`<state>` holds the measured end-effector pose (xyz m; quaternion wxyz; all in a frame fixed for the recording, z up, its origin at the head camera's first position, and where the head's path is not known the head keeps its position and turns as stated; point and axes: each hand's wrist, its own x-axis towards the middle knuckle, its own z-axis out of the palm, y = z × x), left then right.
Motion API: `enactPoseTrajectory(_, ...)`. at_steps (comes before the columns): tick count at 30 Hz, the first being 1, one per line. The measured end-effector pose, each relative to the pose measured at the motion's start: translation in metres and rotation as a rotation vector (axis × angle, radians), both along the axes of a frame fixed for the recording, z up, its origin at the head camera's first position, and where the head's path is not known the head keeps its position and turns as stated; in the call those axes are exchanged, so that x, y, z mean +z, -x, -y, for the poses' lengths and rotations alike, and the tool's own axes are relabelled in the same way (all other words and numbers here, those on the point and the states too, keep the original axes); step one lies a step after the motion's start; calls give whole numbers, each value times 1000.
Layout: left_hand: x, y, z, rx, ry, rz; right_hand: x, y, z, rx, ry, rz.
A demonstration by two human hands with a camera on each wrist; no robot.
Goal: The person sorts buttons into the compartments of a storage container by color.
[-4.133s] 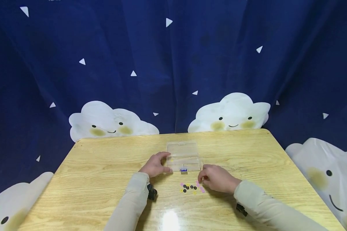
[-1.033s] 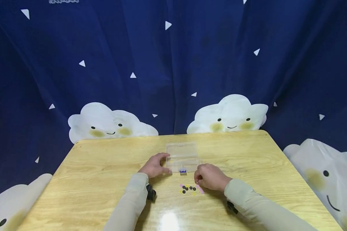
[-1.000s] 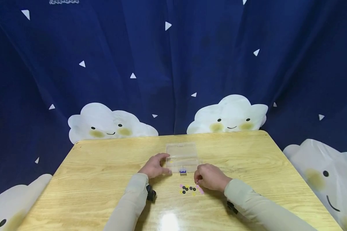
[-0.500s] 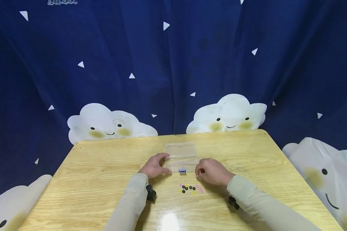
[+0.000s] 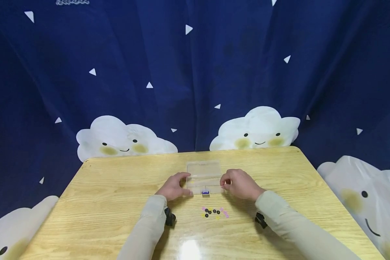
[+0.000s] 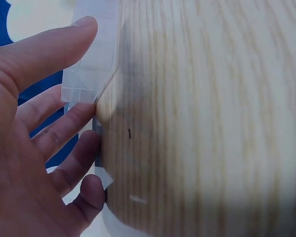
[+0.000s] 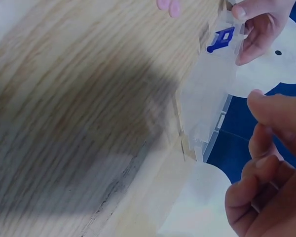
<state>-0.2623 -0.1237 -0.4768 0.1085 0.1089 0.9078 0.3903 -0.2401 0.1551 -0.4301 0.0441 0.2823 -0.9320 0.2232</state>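
Note:
A clear plastic box (image 5: 198, 188) with a blue latch (image 5: 206, 193) stands on the table, its lid (image 5: 203, 168) folded back. My left hand (image 5: 174, 186) holds its left end, thumb at the front and fingers round the side; the left wrist view shows fingertips against the clear wall (image 6: 86, 74). At the box's right end is my right hand (image 5: 240, 183), thumb and forefinger close together over the edge. I cannot tell if a small piece is between them. In front of the box lie several small button-like discs, black (image 5: 214, 211), yellow (image 5: 217, 217) and pink (image 5: 226, 214).
A small yellow piece (image 5: 192, 182) shows inside the box at the left. The wooden table (image 5: 110, 209) ends at a blue curtain (image 5: 195, 72) printed with white clouds. Each wrist carries a small black device, such as the left one (image 5: 170, 217).
My right hand has moved from the pink discs up and away to the right end of the box. The left hand has stayed on the box, which has hardly shifted.

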Motion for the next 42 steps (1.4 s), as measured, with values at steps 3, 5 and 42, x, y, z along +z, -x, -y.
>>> enactPoseTrajectory(3,1,0,1,5,3,-1,1,4,2,14,16,-16)
enactPoseTrajectory(5,1,0,1,2,3,3,1,5,1,13,18,-16)
enactPoseTrajectory(42,2,1,-3,6,-26,21,-15,17,15,-58,-12,-28)
